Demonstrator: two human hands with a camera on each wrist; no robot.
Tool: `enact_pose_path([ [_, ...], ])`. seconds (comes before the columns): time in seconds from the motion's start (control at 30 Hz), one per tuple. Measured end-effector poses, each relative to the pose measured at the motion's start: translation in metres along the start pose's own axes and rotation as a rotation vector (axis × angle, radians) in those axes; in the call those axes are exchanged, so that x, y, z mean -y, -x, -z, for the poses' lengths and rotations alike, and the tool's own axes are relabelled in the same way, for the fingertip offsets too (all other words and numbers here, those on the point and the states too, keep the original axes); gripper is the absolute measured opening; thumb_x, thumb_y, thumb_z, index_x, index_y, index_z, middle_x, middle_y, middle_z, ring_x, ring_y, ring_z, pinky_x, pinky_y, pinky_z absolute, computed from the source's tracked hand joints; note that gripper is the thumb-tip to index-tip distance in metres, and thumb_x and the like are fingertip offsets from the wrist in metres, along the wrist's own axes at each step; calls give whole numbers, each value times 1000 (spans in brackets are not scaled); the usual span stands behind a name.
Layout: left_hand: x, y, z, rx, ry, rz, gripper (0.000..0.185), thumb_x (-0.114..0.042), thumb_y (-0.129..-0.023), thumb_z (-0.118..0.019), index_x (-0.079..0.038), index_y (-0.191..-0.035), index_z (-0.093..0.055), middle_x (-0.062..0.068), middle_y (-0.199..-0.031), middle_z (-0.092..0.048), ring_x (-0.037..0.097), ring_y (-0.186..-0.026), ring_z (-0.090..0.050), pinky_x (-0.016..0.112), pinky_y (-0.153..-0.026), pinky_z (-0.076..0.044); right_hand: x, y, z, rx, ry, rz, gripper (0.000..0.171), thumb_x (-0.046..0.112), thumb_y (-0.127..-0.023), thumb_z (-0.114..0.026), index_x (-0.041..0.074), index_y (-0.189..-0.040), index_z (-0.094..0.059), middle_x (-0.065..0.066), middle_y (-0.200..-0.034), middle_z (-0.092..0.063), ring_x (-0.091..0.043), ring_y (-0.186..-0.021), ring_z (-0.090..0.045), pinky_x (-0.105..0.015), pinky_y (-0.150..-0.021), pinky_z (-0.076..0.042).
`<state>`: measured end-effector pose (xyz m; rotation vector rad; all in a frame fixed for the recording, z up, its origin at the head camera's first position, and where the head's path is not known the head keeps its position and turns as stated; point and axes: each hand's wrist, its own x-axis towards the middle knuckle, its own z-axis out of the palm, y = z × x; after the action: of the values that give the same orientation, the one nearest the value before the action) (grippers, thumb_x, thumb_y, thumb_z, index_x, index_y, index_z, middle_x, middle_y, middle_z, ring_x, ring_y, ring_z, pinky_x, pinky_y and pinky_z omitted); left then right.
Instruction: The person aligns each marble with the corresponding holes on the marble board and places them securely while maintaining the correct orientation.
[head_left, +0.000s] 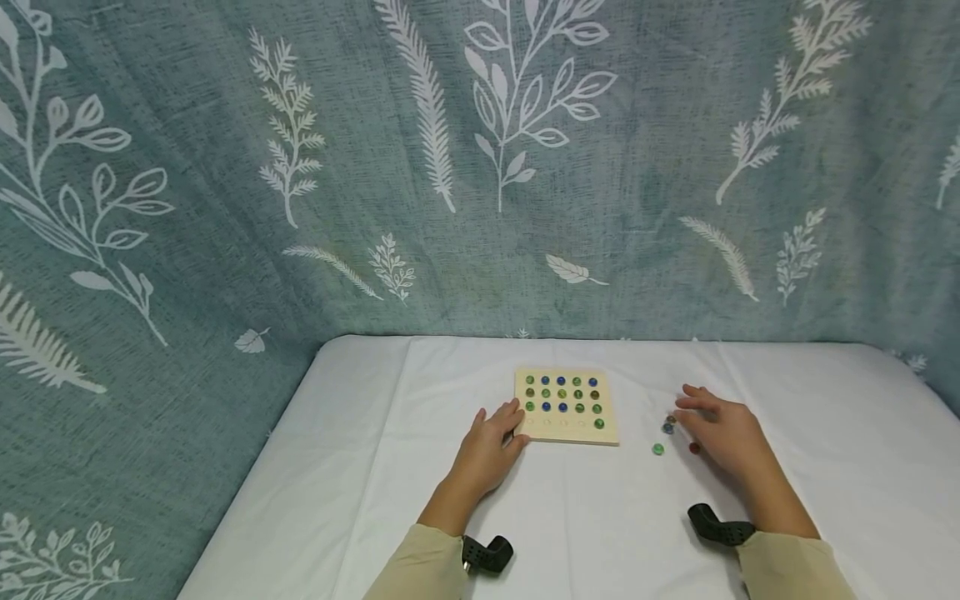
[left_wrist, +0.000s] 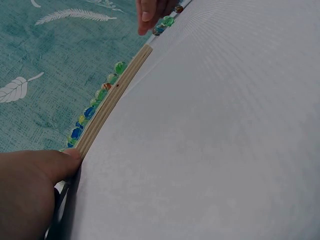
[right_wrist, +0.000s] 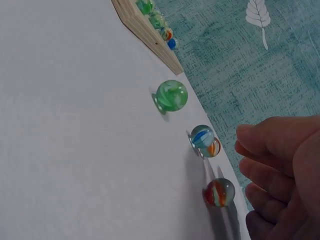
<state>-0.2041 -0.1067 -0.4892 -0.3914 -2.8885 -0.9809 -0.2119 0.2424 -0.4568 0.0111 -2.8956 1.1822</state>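
The square pale wooden board [head_left: 567, 406] lies flat on the white-covered bench [head_left: 600, 517], near the middle and toward the far edge. Its grid of shallow holes holds small glass marbles, green and blue [head_left: 561, 393]: the three far rows are filled, while the nearest row carries only one green marble [head_left: 599, 423] at its right end. No writing or label can be read on the board.

The left hand [head_left: 491, 450] rests on the bench at the board's near left corner, its fingers [left_wrist: 60, 162] laid out fairly straight with the tips touching the board's edge; it holds nothing.

To the right of the board, apart from it, loose marbles lie on the cloth. A green swirled marble [right_wrist: 171, 95] lies nearest the board, then a clear marble with blue and orange streaks [right_wrist: 203, 139], then a clear marble with a red-orange core [right_wrist: 219, 192]. The right hand [head_left: 723, 433] hovers palm down just beside these, its fingers [right_wrist: 265, 145] loosely bent and near the last two marbles; the right wrist view shows a gap between fingertips and glass, so it grips nothing.

Both forearms wear beige sleeves [head_left: 787, 567] with black wrist mounts [head_left: 718, 527]. Behind the bench hangs a teal cloth printed with white leaves and ferns [head_left: 480, 167].
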Motion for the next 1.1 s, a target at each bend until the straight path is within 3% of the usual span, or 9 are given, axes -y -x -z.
enact_pose_path([
  [0.23,0,0,-1,-1,4,21,51,-31,-95,-66,-15,-142,-55,-7,-154,-41,11,-143,-38,40,-126,-17,-9,-1,-6,-1,-48,74,36,17,-97,-58,-1,-127,-64,-18,-153,-41,-44,-145,-26,-60,-108,-34],
  [0.33,0,0,-2,1,4,23,51,-31,-95,-66,-14,-142,-55,-7,-155,-40,11,-144,-37,40,-126,-17,-10,-2,-8,7,-40,96,33,10,-95,-58,-1,-125,-65,-20,-151,-42,-46,-145,-26,-63,-111,-32],
  [0.47,1,0,-2,-3,1,21,50,-30,-95,-66,-14,-141,-55,-7,-155,-40,11,-144,-37,40,-126,-16,-11,-3,-11,12,-17,105,30,10,-95,-58,-1,-123,-67,-22,-150,-43,-47,-144,-26,-67,-113,-27],
  [0.83,-1,-1,-1,-1,7,-9,50,-29,-95,-66,-12,-141,-55,-4,-154,-42,14,-143,-39,41,-125,-18,-13,-2,-14,-46,99,119,26,13,-94,-63,1,-117,-70,-24,-144,-50,-48,-138,-37,-65,-109,-33],
  [1.1,1,0,0,7,9,-10,50,-29,-96,-65,-13,-142,-54,-4,-155,-41,14,-143,-38,41,-126,-17,-11,-1,-15,-42,146,124,26,10,-91,-64,1,-115,-70,-24,-143,-51,-49,-136,-39,-66,-108,-35],
])
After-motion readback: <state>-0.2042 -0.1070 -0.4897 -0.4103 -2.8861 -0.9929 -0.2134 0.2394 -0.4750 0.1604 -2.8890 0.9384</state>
